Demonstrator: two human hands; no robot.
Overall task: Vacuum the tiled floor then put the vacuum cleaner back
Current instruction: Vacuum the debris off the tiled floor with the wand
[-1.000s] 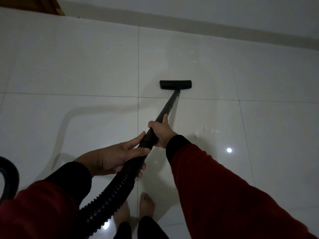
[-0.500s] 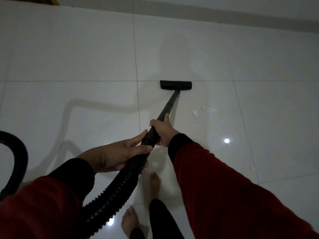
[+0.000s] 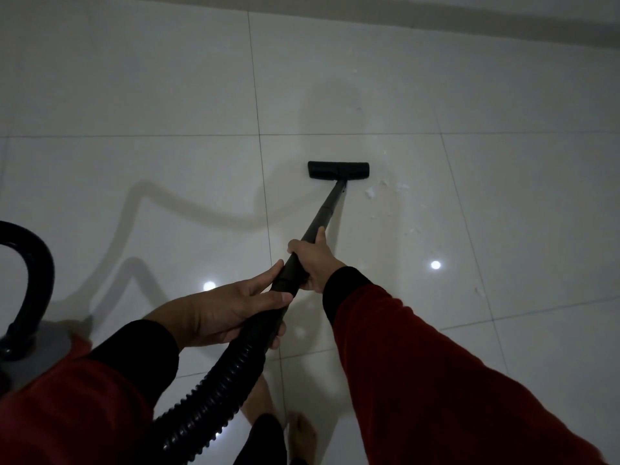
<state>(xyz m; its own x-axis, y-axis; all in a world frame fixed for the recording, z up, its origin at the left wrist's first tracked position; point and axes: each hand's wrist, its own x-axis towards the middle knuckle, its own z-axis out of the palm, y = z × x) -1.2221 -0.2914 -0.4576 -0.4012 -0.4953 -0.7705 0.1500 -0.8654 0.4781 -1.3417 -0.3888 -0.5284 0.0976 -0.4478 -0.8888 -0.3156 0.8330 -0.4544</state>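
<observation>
A black vacuum wand [image 3: 323, 214] runs from my hands down to a flat black floor head [image 3: 338, 169] resting on the white tiled floor [image 3: 167, 95]. My right hand [image 3: 313, 260] grips the wand higher up the tube. My left hand [image 3: 231, 312] wraps the wand's lower end where the ribbed black hose [image 3: 214, 391] joins it. Small white scraps of debris [image 3: 377, 193] lie on the tile just right of the floor head. The vacuum's grey body [image 3: 37, 347] shows at the lower left, with the hose looping up from it.
A grey skirting and wall [image 3: 436, 15] run along the far edge of the floor. My bare feet [image 3: 302, 434] stand on the tiles below my hands. Two ceiling lights reflect as bright spots on the glossy tiles.
I have stepped backward, so the floor head now lies nearer me than the tile joint. The debris patch has come level with the head's right side. The vacuum body has come into view.
</observation>
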